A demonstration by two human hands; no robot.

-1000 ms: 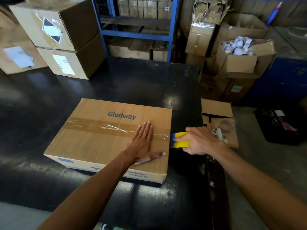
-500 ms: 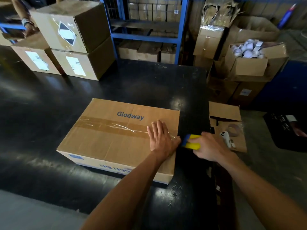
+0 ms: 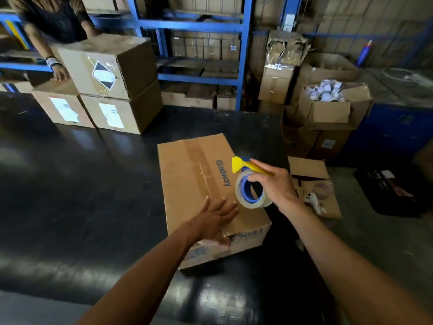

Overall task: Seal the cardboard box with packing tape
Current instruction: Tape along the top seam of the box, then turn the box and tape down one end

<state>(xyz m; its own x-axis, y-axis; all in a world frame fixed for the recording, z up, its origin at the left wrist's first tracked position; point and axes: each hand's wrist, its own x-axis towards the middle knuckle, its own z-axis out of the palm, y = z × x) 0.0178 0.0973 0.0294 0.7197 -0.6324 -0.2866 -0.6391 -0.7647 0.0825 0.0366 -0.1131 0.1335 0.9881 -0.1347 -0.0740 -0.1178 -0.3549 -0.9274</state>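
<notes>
Our cardboard box [image 3: 206, 188] lies flat on the glossy black table [image 3: 82, 195], near its right edge, with wide bare tabletop to the left and stacked cartons [image 3: 105, 90] at the far side. A tape strip runs along its matte top. Our left hand [image 3: 214, 219] presses flat, fingers spread, on the near corner. Our right hand [image 3: 276, 184] grips the yellow-and-blue tape dispenser [image 3: 249, 184] above the box.

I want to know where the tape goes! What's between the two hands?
Only bare box top. In the head view, the left hand lies flat on the cardboard box, and the right hand holds the tape dispenser above it.
</notes>
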